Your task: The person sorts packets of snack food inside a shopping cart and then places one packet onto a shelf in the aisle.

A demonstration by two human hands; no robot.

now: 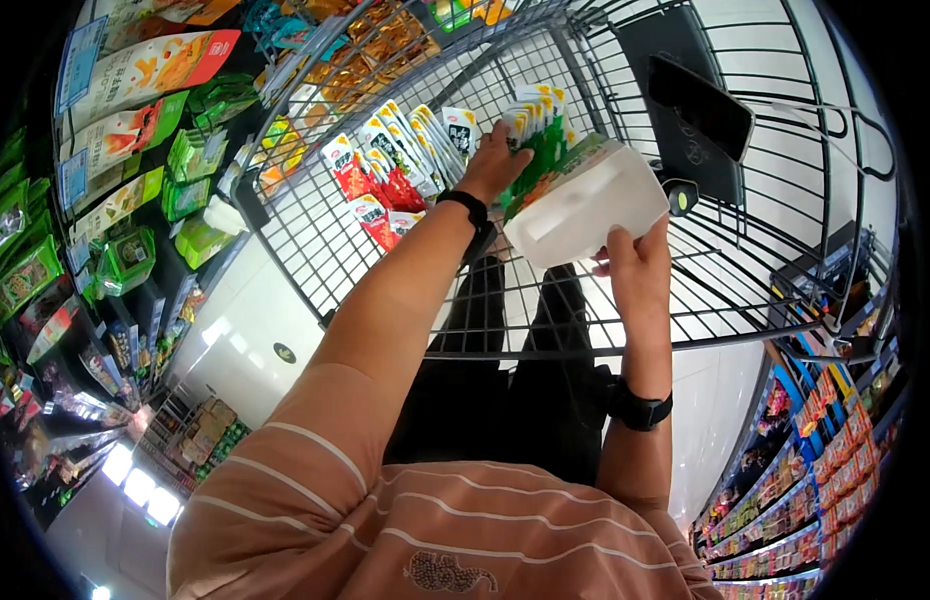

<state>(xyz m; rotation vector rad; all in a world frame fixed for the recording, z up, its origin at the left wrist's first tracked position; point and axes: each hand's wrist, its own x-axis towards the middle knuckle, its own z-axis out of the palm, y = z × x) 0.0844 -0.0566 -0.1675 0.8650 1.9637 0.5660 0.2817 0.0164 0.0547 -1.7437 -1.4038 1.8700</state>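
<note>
My left hand (497, 163) curls round the near left end of a row of green snack packets (555, 140) with white and yellow tops. Its thumb lies against them, and its other fingers are partly hidden. A white box (590, 205) with a green printed edge tilts beside these packets. My right hand (640, 262) closes on the box's lower right corner. Left of my left hand, red snack packets (370, 215) and white-topped packets (390, 140) stand in rows or lie in the wire shopping cart (315, 255).
A black phone (700, 108) rests on a dark panel (675, 45) at the cart's right side, near a pale cable (845, 125). Shelves of green packages (135, 255) line the left. More stocked shelves (835, 470) are at lower right.
</note>
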